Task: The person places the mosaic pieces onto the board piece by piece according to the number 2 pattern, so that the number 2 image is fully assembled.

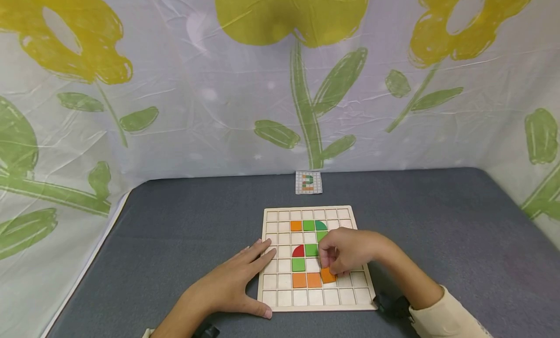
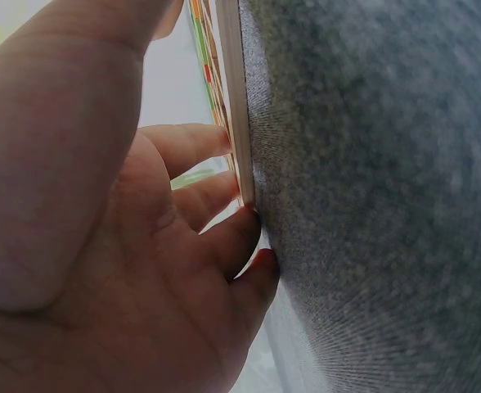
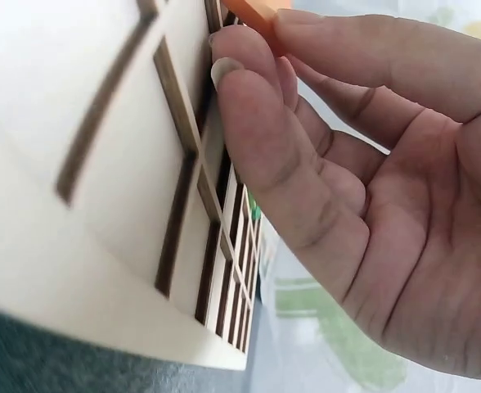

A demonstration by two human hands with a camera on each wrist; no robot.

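Observation:
A wooden grid board (image 1: 280, 296) lies on the grey table, with orange, green and red tiles set in some of its squares. My right hand (image 1: 350, 250) pinches an orange tile (image 1: 328, 275) between thumb and fingers, low over the board's lower rows. The tile sits slightly askew, beside two flat orange tiles (image 1: 306, 280). In the right wrist view the thumb presses the orange tile's (image 3: 261, 18) edge. My left hand (image 1: 232, 282) rests at the board's left edge, fingers spread, two fingertips on the board and the thumb by its lower corner.
Behind the board lies a small card (image 1: 308, 182) printed with a coloured grid pattern. Grey cloth covers the table (image 1: 197, 221). A white curtain (image 1: 210, 95) with yellow flowers and green leaves hangs along the back and sides.

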